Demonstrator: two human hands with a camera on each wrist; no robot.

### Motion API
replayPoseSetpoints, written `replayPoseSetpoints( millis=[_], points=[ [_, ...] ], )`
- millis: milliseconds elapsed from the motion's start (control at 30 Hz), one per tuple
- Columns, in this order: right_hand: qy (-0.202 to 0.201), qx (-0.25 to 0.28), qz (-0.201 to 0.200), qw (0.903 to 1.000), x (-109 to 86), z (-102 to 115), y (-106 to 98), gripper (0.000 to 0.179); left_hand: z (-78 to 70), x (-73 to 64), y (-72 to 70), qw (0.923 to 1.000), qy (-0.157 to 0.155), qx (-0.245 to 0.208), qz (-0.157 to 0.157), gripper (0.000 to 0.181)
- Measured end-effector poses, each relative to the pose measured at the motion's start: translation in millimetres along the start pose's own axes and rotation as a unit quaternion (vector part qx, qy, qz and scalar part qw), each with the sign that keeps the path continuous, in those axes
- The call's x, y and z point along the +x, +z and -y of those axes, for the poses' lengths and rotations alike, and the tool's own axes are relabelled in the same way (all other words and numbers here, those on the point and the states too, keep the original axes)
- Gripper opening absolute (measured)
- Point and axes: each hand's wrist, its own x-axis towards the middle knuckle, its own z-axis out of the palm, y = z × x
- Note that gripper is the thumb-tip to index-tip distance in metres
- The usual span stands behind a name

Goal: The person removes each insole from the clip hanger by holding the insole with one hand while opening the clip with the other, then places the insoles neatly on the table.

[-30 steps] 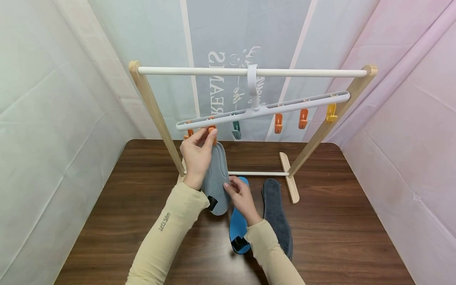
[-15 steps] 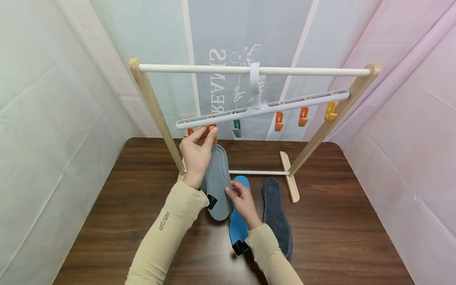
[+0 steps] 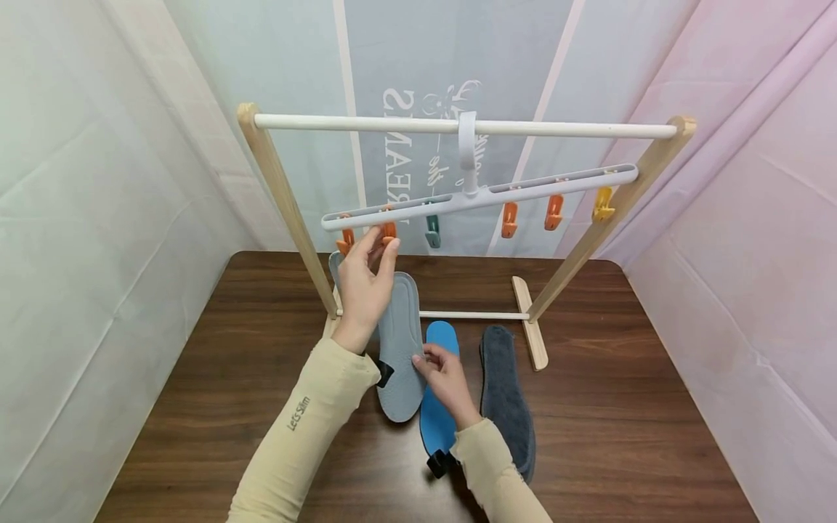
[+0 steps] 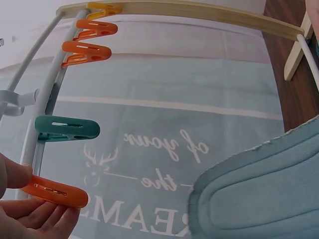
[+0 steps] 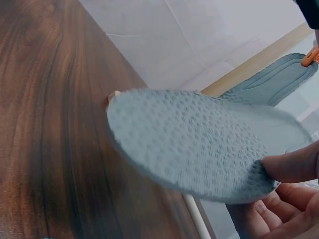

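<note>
My left hand (image 3: 362,287) is raised to the hanger bar (image 3: 412,211), its thumb and fingers round an orange clip (image 4: 57,193) in the left wrist view. Below that clip, apart from it, is a grey insole (image 3: 400,327). My right hand (image 3: 446,378) pinches this insole by its side edge, thumb on the dimpled face, as the right wrist view shows. A second grey insole (image 5: 274,79) hangs from the leftmost orange clip (image 5: 310,56); in the head view my left hand mostly hides it.
A blue insole (image 3: 439,421) and a dark fuzzy insole (image 3: 506,392) lie on the wooden table (image 3: 621,407). The hanger hooks over the top rail (image 3: 327,122) of a wooden stand. A green clip (image 3: 432,231), a yellow clip (image 3: 603,205) and further orange clips hang along it.
The grey insole has moved down, away from the clip, and my right hand has gone slightly down with it. My left hand stays by the clip, its fingertips a little lower on it.
</note>
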Motion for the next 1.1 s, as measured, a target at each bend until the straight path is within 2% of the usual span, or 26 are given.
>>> replayPoseSetpoints(
  millis=[233, 600, 833, 1100],
  points=[
    [0.025, -0.010, 0.001, 0.9996, -1.1, -4, 1, 0.025, -0.3, -1.9, 0.1, 0.9998, -0.002, 0.017, 0.006, 0.039],
    [0.045, -0.036, 0.005, 0.9983, -4.8, -15, 2, 0.026, -1.6, -1.9, 0.6, 1.0000, 0.002, -0.004, 0.000, 0.038],
    [0.052, -0.054, 0.030, 0.9968, -4.7, -23, 3, 0.024, -2.2, -0.1, 0.5, 0.9997, 0.013, -0.019, -0.007, 0.037],
    [0.060, -0.085, 0.077, 0.9916, -4.5, -27, 8, 0.023, -1.2, 0.7, 0.2, 0.9997, 0.001, -0.022, -0.009, 0.036]
  ],
)
